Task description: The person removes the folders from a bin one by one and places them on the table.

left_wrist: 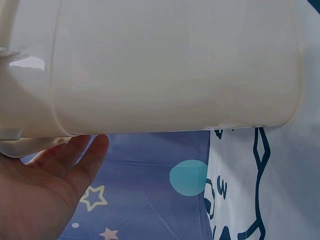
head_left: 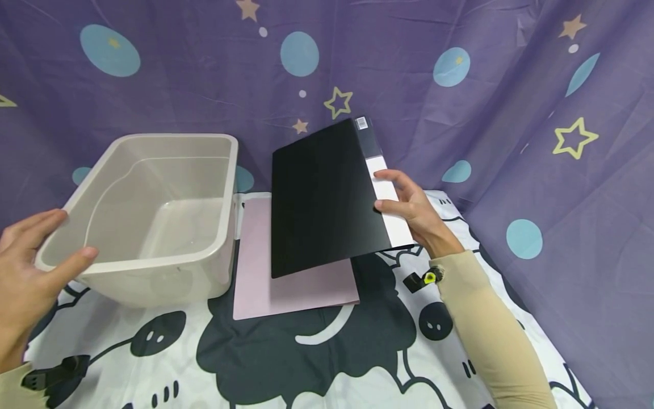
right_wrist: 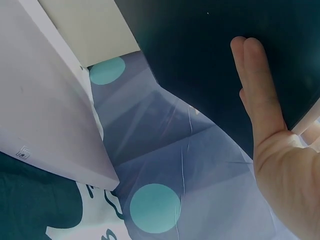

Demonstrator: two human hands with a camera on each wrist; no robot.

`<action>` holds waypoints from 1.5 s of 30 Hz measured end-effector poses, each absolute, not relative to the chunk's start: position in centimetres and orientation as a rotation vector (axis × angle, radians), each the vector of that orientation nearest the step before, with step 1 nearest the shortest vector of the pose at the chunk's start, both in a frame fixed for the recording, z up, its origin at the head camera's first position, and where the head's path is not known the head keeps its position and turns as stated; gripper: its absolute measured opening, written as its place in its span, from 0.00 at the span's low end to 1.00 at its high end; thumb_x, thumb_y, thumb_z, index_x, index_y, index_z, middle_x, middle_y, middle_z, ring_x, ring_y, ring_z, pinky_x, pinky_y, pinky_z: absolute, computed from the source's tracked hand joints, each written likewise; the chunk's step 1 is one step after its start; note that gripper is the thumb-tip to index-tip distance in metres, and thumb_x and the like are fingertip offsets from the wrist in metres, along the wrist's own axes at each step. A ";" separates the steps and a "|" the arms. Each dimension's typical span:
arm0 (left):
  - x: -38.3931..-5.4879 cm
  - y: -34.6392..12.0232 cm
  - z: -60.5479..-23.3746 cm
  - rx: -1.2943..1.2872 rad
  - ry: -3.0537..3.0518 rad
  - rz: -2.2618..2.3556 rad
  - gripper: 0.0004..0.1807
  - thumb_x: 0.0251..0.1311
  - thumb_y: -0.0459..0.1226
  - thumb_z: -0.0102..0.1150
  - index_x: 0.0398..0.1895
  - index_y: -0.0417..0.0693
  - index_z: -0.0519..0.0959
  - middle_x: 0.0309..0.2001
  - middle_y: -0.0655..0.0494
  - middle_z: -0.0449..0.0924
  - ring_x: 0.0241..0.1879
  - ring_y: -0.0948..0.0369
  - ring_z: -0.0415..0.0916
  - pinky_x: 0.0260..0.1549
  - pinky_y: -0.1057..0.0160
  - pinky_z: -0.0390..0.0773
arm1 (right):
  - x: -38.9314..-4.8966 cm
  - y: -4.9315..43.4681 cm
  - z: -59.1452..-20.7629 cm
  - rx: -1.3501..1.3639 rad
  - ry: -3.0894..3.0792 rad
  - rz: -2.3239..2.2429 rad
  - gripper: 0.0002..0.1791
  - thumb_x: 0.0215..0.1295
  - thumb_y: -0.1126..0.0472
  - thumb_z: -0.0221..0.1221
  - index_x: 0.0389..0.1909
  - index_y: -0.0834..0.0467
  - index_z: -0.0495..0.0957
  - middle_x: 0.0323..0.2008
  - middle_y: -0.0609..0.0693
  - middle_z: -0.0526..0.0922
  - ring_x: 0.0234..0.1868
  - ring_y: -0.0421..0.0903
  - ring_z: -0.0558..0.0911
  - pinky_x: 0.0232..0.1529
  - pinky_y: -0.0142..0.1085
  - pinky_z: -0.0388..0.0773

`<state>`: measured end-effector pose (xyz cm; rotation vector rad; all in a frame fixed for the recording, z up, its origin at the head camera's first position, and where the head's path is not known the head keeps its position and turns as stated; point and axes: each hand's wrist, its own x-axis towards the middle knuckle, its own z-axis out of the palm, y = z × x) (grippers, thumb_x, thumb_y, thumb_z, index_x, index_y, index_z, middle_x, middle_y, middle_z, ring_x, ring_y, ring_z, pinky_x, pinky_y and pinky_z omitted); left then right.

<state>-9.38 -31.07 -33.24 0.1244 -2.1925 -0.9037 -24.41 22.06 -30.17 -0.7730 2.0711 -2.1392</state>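
My right hand (head_left: 414, 213) holds a black folder (head_left: 322, 199) by its white-labelled spine, thumb on the front cover. In the right wrist view, straight fingers (right_wrist: 260, 85) lie along the folder's dark back cover (right_wrist: 195, 55). The folder is tilted above a pale pink folder (head_left: 301, 289) that lies flat on the cloth. On the left stands a beige plastic tub (head_left: 168, 262), nothing visible inside. At its near left corner, my left hand (head_left: 36, 264) rests with spread, straight fingers at the rim; in the left wrist view its fingertips (left_wrist: 101, 142) meet the tub's outer wall.
A white cloth with dark cartoon sheep (head_left: 306, 369) covers the surface. Behind and to the right hangs a purple curtain (head_left: 388, 74) with stars and blue spots. The tub's right wall stands close beside the pink folder. Each wrist wears a dark strap.
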 end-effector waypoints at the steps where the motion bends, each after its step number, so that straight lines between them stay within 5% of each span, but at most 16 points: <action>1: -9.4 -31.1 -33.2 0.124 -2.193 -0.904 0.37 0.49 0.34 0.66 0.66 0.39 0.68 0.68 0.57 0.62 0.66 0.68 0.53 0.60 0.76 0.49 | -24.4 22.1 -30.2 -0.774 2.067 -2.140 0.30 0.53 0.76 0.60 0.59 0.59 0.69 0.62 0.53 0.62 0.51 0.47 0.72 0.42 0.32 0.76; 9: -9.4 -31.1 -33.3 0.127 -2.190 -0.916 0.37 0.49 0.33 0.66 0.66 0.40 0.68 0.68 0.58 0.62 0.65 0.68 0.53 0.60 0.76 0.50 | -24.4 22.7 -30.5 -0.795 2.055 -2.146 0.30 0.53 0.77 0.59 0.59 0.60 0.70 0.62 0.53 0.62 0.56 0.46 0.69 0.42 0.31 0.76; 16: -9.4 -31.1 -33.3 0.137 -2.196 -0.902 0.37 0.49 0.33 0.66 0.66 0.40 0.68 0.68 0.58 0.63 0.65 0.69 0.54 0.59 0.77 0.50 | -24.1 23.3 -31.0 -0.709 1.960 -2.142 0.30 0.56 0.77 0.58 0.61 0.59 0.67 0.55 0.58 0.70 0.40 0.47 0.80 0.37 0.37 0.80; 21: -9.3 -30.8 -33.4 0.148 -2.209 -0.884 0.36 0.50 0.35 0.65 0.67 0.41 0.67 0.69 0.55 0.62 0.67 0.66 0.52 0.60 0.76 0.49 | -24.0 23.9 -31.3 -0.701 1.992 -2.126 0.30 0.56 0.77 0.58 0.61 0.59 0.67 0.52 0.58 0.72 0.40 0.47 0.81 0.38 0.37 0.80; 29: -9.2 -30.7 -33.4 0.068 -2.161 -0.908 0.35 0.50 0.35 0.65 0.65 0.36 0.68 0.66 0.68 0.62 0.66 0.70 0.52 0.62 0.73 0.48 | -24.0 24.9 -31.5 -0.704 2.023 -2.113 0.31 0.56 0.76 0.59 0.62 0.59 0.67 0.52 0.58 0.73 0.41 0.46 0.81 0.37 0.36 0.80; 37: -9.1 -30.3 -33.1 0.080 -2.143 -0.952 0.35 0.48 0.31 0.65 0.64 0.34 0.69 0.65 0.69 0.64 0.63 0.72 0.53 0.59 0.77 0.51 | -24.0 25.6 -32.0 -0.728 2.102 -2.083 0.31 0.56 0.77 0.59 0.62 0.60 0.66 0.61 0.55 0.64 0.42 0.45 0.79 0.40 0.35 0.79; 45: -9.1 -30.3 -33.1 0.100 -2.146 -0.995 0.36 0.47 0.29 0.64 0.64 0.33 0.68 0.66 0.64 0.64 0.64 0.70 0.53 0.59 0.76 0.52 | -24.0 26.5 -32.4 -0.741 2.059 -2.088 0.30 0.56 0.76 0.58 0.62 0.61 0.67 0.51 0.56 0.73 0.39 0.45 0.81 0.37 0.35 0.79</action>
